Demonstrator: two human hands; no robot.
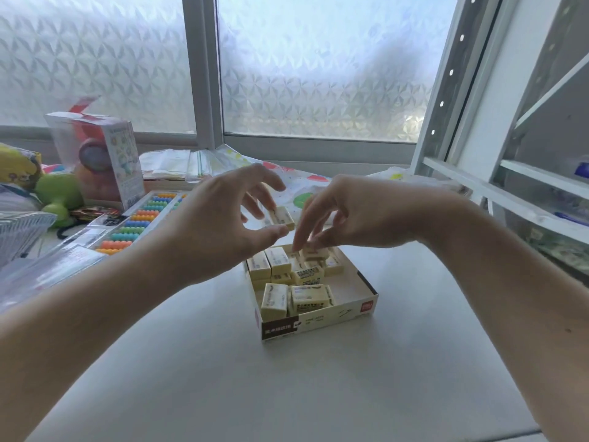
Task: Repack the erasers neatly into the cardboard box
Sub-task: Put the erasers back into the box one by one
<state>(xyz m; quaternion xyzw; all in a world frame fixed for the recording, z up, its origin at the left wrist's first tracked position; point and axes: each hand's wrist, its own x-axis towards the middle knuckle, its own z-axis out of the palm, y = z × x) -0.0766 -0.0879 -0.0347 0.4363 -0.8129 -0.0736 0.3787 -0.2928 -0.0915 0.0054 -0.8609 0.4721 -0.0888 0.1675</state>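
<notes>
Above the far end of the cardboard box point(338, 309), her left hand point(216, 231) pinches one eraser point(282, 217) lying crosswise, while the right hand's point(357, 215) loosely curled fingers touch the jumbled erasers point(296, 282) directly below.

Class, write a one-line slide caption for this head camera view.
Left hand pinches one eraser above the half-packed cardboard box while right hand reaches into it.

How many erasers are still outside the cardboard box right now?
1: an eraser pinched in the left hand above the cardboard box. The right hand reaches into the box and may hide others.
</notes>
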